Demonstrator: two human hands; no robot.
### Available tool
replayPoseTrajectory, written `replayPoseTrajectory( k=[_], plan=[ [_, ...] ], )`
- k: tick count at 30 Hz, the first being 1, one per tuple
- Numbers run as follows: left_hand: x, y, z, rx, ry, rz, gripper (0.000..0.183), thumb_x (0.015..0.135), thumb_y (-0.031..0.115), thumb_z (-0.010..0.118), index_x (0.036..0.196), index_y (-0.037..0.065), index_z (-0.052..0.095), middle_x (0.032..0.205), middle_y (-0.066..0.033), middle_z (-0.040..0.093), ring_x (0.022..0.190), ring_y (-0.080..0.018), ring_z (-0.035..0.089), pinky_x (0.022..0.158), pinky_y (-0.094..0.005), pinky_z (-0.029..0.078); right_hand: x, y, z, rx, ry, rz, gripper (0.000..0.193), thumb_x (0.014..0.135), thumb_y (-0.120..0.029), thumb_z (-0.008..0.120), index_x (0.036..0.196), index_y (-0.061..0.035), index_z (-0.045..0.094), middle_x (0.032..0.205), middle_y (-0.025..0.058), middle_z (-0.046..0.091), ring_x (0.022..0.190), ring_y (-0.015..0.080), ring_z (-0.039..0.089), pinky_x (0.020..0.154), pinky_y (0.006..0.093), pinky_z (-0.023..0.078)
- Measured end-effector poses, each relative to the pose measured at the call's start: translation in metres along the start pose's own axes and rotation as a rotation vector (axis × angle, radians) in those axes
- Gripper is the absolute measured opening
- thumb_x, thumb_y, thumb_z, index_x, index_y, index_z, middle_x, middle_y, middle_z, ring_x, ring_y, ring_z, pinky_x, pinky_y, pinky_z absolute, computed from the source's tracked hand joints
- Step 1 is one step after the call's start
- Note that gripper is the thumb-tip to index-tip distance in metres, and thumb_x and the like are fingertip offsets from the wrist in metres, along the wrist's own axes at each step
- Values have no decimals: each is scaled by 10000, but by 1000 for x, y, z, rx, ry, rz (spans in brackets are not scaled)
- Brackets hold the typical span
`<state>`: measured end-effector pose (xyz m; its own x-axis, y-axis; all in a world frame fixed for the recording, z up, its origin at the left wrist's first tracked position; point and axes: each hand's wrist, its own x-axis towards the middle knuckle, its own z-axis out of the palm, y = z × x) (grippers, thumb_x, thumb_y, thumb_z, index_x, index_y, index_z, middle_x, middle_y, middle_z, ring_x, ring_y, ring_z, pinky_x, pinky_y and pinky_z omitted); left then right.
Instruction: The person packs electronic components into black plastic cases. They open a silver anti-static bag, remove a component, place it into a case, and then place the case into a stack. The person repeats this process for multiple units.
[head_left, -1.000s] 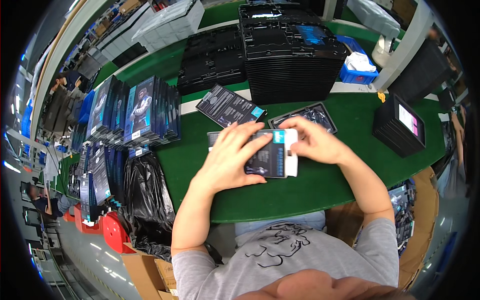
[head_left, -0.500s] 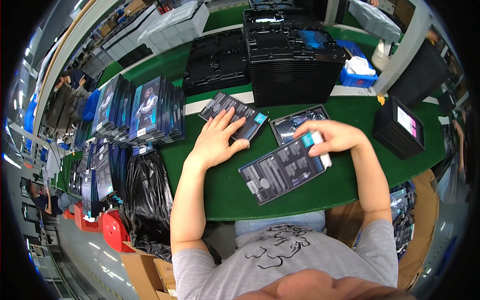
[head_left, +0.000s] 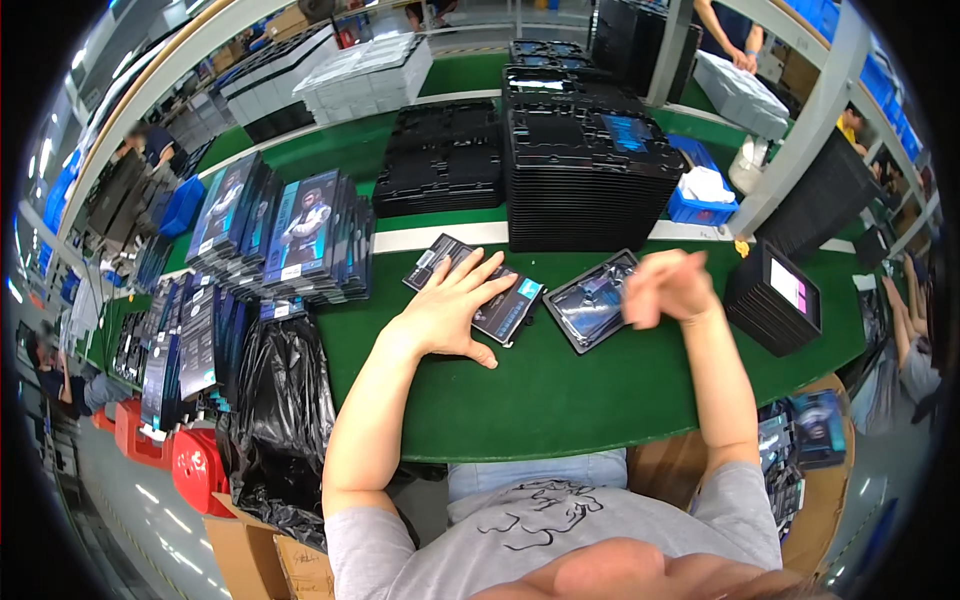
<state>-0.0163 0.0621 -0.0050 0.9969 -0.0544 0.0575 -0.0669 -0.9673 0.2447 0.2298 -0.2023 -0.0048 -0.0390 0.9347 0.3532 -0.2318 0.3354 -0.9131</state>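
Note:
My left hand (head_left: 447, 312) lies with fingers spread on a flat dark printed box (head_left: 512, 308) with a light-blue corner, pressing it to the green tabletop (head_left: 500, 410). Just right of that box sits a shallow black plastic tray (head_left: 562, 322) with a shiny dark item (head_left: 597, 303) inside, its kind unclear. My right hand (head_left: 672, 290) is over the tray's right edge, raised and smeared by motion. No box shows in it, and its finger position is unclear.
Stacks of dark printed boxes (head_left: 305, 235) stand at left above a black plastic bag (head_left: 285, 385). Black trays (head_left: 590, 195) are piled at the back beside a blue bin (head_left: 700, 208). More trays (head_left: 775, 300) stand right. A carton (head_left: 835, 500) with boxes sits below the table's right edge.
The printed box my right hand held is out of that hand, and a box shows on top in the right-hand carton. My left hand stays on its box. The view has shifted slightly.

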Motion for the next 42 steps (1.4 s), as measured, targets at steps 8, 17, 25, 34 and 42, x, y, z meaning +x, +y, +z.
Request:
replayPoseTrajectory(
  k=[8, 17, 25, 34, 42],
  plan=[
    [3, 6, 2, -63, 46, 38, 1062, 462, 546, 891, 1368, 161, 491, 1357, -170, 444, 1352, -359, 375, 1143, -540, 272, 47, 49, 98, -1138, -190, 11, 507, 894, -297, 675, 1352, -122, 547, 1479, 107, 440, 1344, 314, 429, 1112, 495, 318],
    [-1, 15, 2, -68, 181, 30, 965, 515, 490, 885, 1334, 123, 531, 1326, -141, 500, 1241, -370, 478, 1089, -491, 359, 34, 60, 79, -1096, 141, 42, 168, 890, -141, 673, 1033, -53, 659, 989, 77, 658, 962, 272, 620, 855, 389, 494],
    [3, 43, 5, 33, 397, 126, 956, 466, 418, 912, 1299, 119, 549, 1283, -229, 481, 1167, -435, 494, 1037, -578, 366, 34, 56, 85, -720, 509, 90, 117, 858, -55, 680, 971, -45, 653, 905, 38, 629, 785, 118, 608, 666, 255, 488],
    [8, 49, 14, 111, 478, 192, 938, 463, 416, 912, 1288, 151, 552, 1318, -225, 464, 1189, -431, 492, 1018, -619, 368, 33, 61, 84, -558, 555, 108, 169, 829, -10, 670, 972, -15, 579, 858, 50, 601, 754, 124, 582, 681, 279, 503],
    [7, 51, 19, 131, 466, 190, 875, 490, 406, 898, 1267, 166, 575, 1307, -209, 476, 1235, -398, 482, 1035, -601, 353, 33, 57, 81, -528, 526, 160, 202, 820, -75, 701, 955, -12, 564, 807, 54, 614, 733, 125, 586, 674, 294, 505]
  ],
)
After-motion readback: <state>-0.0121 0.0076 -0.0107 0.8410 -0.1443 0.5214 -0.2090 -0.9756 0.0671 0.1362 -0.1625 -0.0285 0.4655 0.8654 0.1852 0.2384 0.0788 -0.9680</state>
